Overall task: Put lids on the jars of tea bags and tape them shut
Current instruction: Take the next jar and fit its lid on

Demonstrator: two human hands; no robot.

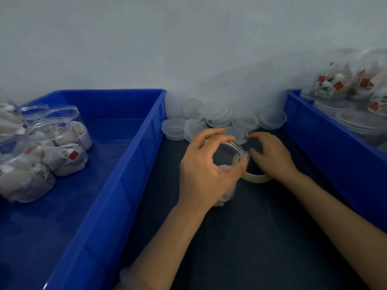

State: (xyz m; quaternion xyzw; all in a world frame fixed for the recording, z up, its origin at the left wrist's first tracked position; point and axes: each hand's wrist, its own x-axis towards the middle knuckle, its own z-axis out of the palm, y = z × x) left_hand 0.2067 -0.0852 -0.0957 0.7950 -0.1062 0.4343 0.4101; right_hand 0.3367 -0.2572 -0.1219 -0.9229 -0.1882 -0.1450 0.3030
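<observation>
A clear jar (227, 156) with tea bags inside and a clear lid on top stands on the dark table between two blue bins. My left hand (207, 170) grips it from above, fingers curled round the lid's rim. My right hand (270, 155) rests over a roll of clear tape (256, 177) lying just right of the jar, fingers bent toward the jar's side; whether it pinches the tape end is hidden. A heap of loose clear lids (215, 119) lies against the wall behind the jar.
The blue bin (125, 164) on the left holds several open jars of tea bags (41, 151) at its left side. The blue bin (326, 143) on the right holds lidded jars of tea bags (351, 101). A white wall stands close behind.
</observation>
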